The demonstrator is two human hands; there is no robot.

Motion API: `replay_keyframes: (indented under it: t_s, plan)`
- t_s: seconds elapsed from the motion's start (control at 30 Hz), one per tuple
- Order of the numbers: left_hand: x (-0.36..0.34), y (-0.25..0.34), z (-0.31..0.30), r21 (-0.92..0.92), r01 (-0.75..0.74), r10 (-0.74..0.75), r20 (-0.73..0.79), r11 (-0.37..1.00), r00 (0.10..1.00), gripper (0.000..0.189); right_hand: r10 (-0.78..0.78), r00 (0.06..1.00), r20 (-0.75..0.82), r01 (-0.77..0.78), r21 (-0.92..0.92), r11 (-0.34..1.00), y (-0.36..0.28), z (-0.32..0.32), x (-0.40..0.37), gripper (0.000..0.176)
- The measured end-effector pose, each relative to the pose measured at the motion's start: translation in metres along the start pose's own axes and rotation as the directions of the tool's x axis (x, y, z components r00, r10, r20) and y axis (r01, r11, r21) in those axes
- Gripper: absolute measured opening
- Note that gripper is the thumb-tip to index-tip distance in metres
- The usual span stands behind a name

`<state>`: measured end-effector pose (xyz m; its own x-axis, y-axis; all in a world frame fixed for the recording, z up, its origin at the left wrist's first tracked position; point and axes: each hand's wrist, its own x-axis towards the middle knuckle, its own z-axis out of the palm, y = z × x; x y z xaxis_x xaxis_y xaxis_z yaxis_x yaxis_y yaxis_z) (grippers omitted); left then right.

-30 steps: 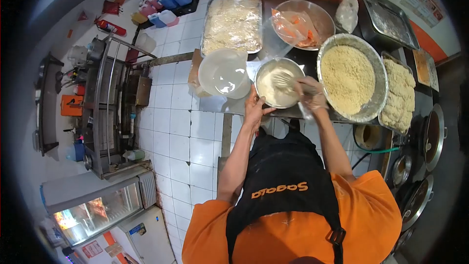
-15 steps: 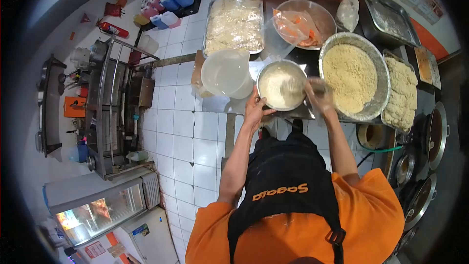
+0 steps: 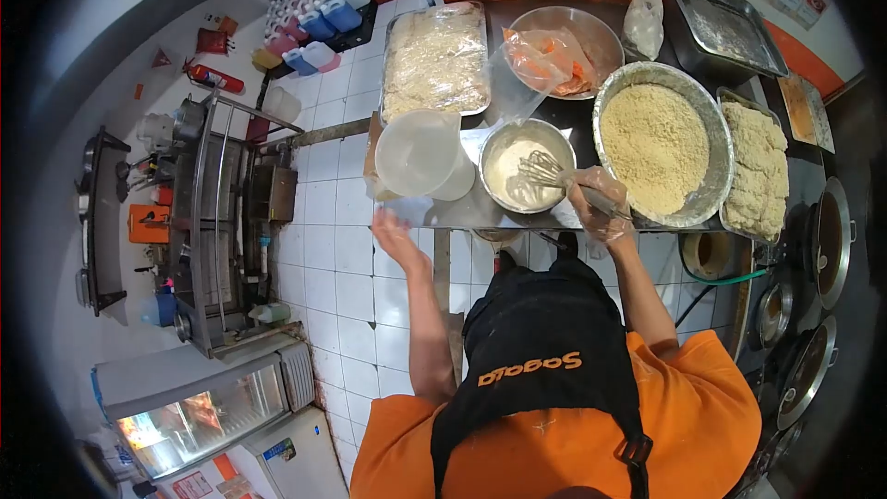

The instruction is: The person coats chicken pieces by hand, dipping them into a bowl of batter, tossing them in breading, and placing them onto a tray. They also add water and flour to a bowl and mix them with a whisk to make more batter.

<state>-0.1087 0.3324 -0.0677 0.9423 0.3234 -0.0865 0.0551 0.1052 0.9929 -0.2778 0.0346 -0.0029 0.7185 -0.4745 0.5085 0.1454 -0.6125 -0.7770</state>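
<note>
A whisk (image 3: 540,168) is gripped by its handle in my right hand (image 3: 601,205), which wears a clear glove. Its wires rest in a metal bowl (image 3: 528,127) of pale, creamy batter (image 3: 514,159). My left hand (image 3: 395,238) is off the bowl, raised in front of the table edge with its fingers stretched out and nothing in it. Nearest to that hand stands a translucent plastic pitcher (image 3: 420,155), left of the bowl. A large oval metal tub (image 3: 602,97) of yellowish crumbs (image 3: 654,148) sits right of the bowl.
Behind are a plastic-wrapped tray of breaded pieces (image 3: 436,60) and a steel bowl (image 3: 605,37) with an orange-filled plastic bag (image 3: 554,60). More breaded pieces (image 3: 753,166) lie at the right, near deep metal trays (image 3: 725,28) and round pans (image 3: 832,240). Tiled floor (image 3: 342,249) extends left.
My left hand has let go of the bowl's side and moved left, below the pitcher. The whisk, blurred before, now shows sharply, still in my right hand.
</note>
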Motion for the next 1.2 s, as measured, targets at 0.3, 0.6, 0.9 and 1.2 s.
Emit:
replay_keyframes:
  t_s: [0.3,0.6,0.9,1.2]
  plan:
    - [0.063,0.033,0.025,0.021,-0.083,0.070,0.369,0.996,0.927,0.037,0.163,0.986,-0.031,-0.164,-0.013,0.986,0.011,-0.015,-0.004,0.011]
    - [0.058,0.090,0.058,0.214,-0.260,0.100,0.559,0.942,0.823,0.035,0.191,0.981,-0.034,-0.190,0.026,0.981,0.004,-0.008,-0.008,0.012]
    - [0.042,0.102,0.070,0.466,-0.493,0.119,0.627,0.735,0.770,0.038,0.110,0.994,-0.009,-0.110,-0.013,0.994,0.005,-0.002,-0.005,0.009]
    - [0.022,0.125,0.083,0.640,-0.586,0.104,0.627,0.497,0.772,0.050,0.115,0.992,0.046,-0.112,-0.056,0.992,-0.002,-0.002,0.000,0.009]
